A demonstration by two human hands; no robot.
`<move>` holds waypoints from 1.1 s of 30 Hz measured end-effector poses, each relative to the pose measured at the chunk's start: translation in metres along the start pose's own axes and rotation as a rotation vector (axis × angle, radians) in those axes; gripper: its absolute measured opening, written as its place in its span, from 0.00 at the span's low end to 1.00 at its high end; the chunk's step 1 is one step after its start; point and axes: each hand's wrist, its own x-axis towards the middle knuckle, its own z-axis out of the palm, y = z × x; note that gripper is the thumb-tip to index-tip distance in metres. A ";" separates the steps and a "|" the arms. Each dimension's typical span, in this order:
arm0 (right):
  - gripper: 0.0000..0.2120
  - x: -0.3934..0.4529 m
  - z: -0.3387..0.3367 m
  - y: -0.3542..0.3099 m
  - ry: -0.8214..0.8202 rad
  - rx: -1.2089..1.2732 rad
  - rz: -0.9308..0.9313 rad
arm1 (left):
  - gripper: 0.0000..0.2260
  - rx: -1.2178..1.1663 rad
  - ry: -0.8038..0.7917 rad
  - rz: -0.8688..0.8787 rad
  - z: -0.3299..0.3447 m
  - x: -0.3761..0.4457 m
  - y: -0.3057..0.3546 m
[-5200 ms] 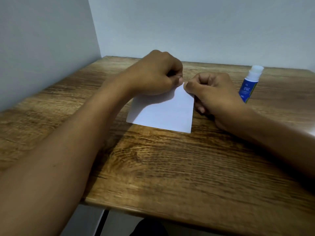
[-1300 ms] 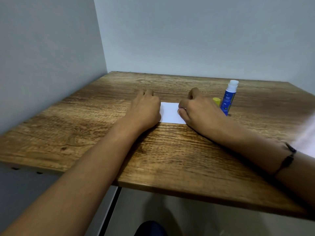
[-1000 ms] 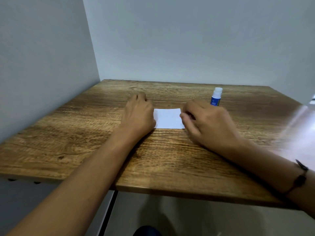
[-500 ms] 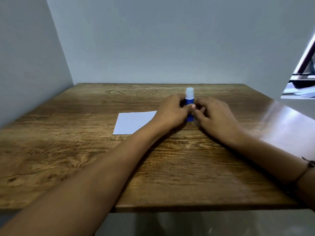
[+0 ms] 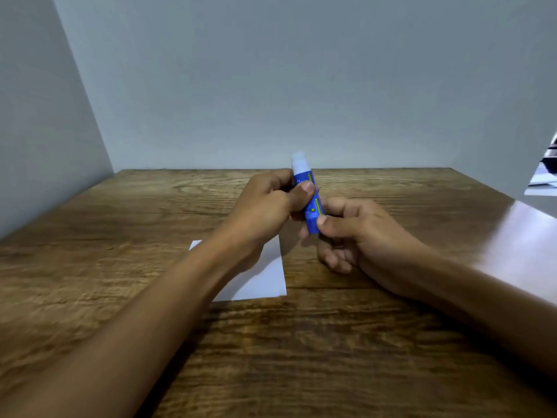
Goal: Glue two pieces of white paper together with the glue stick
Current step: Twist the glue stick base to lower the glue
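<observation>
— Where was the glue stick (image 5: 306, 197)?

— Off the counter (image 5: 361, 342), held up between both hands, roughly upright with its white cap tilted a little to the left and away from the camera. The barrel was blue with yellow-green bands and a small yellow mark; there was print on the label, but it was too blurred to read.

— And the hands themselves?

— The left hand (image 5: 268, 206) had its fingers curled round the upper part of the barrel, thumb pressed across the front just below the cap. The right hand (image 5: 355, 233) pinched the lower end — thumb tip on the near side, index finger behind — while its other fingers curled loosely underneath. Both forearms reached in from the near edge and converged toward the middle.

— The paper?

— A white paper (image 5: 265, 276) lay flat on the counter, below and slightly left of the glue stick, partly covered by the left wrist and forearm. Neither hand touched it, as far as could be seen. Whether it was one sheet or two stacked, I could not tell.

— Anything further out?

— Wood-grain counter, set against plain grey walls at the back and left.
</observation>
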 end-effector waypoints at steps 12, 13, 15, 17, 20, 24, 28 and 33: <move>0.04 -0.004 0.004 0.002 0.020 -0.086 -0.021 | 0.08 -0.012 -0.023 0.026 0.004 -0.007 -0.002; 0.04 -0.004 0.005 0.003 0.043 -0.112 -0.041 | 0.08 -0.009 -0.015 0.028 0.004 -0.007 -0.002; 0.04 -0.004 0.006 0.004 0.059 -0.144 -0.069 | 0.08 -0.003 -0.004 0.024 0.005 -0.008 -0.001; 0.03 -0.004 0.006 0.003 0.020 -0.137 -0.065 | 0.08 0.000 0.008 0.005 0.004 -0.008 -0.001; 0.04 -0.003 0.003 -0.001 -0.090 -0.071 -0.006 | 0.09 -0.033 0.039 -0.017 0.000 -0.008 0.000; 0.09 -0.003 -0.003 -0.003 -0.184 -0.016 0.036 | 0.10 -0.022 0.048 -0.004 -0.002 -0.008 0.000; 0.04 -0.001 -0.001 0.000 -0.089 -0.076 0.010 | 0.10 0.005 0.043 0.021 -0.001 -0.009 0.002; 0.05 -0.001 0.001 0.002 -0.068 -0.116 -0.006 | 0.10 -0.023 0.059 0.002 -0.001 -0.008 0.002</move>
